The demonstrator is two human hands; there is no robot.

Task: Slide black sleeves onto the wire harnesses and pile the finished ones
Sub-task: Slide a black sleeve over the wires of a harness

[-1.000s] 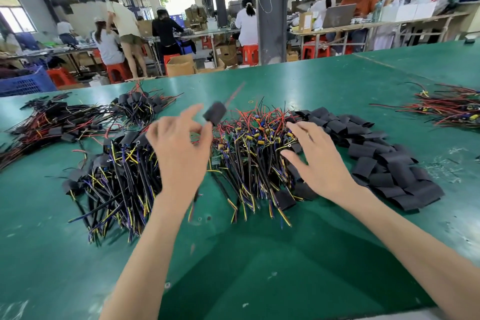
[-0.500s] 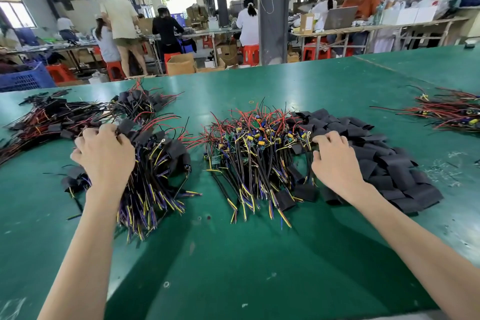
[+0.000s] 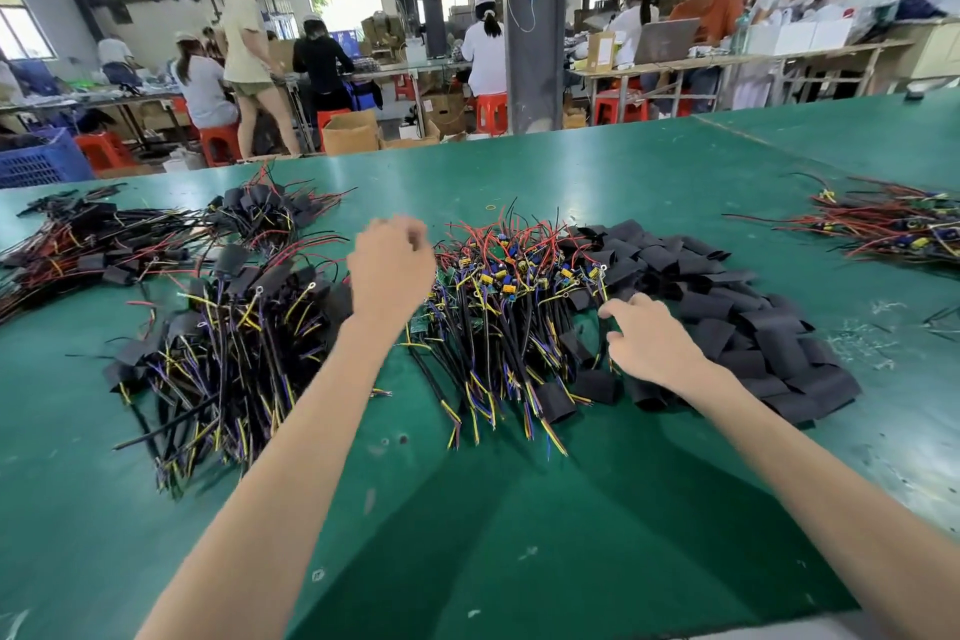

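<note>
While the right hand (image 3: 649, 346) rests loose-fingered on the sleeves (image 3: 727, 307), the blurred left hand (image 3: 389, 270) curls beside the harnesses (image 3: 509, 312), grip unclear

No text, label, brand or number can be read. Any print on the brown cardboard boxes (image 3: 349, 133) beyond the green surface (image 3: 571, 182), on the white boxes (image 3: 795, 36) further back, or on the small yellow and blue parts of the wire harnesses (image 3: 509, 286) is too small and blurred.

Wide green table (image 3: 519, 509) w/ 4 heaps.
L edge: sleeved harnesses (image 3: 223, 343); mid: bare harnesses (image 3: 509, 296); touching them on R: black sleeves (image 3: 727, 317); R edge: loose harnesses (image 3: 893, 224).
</note>
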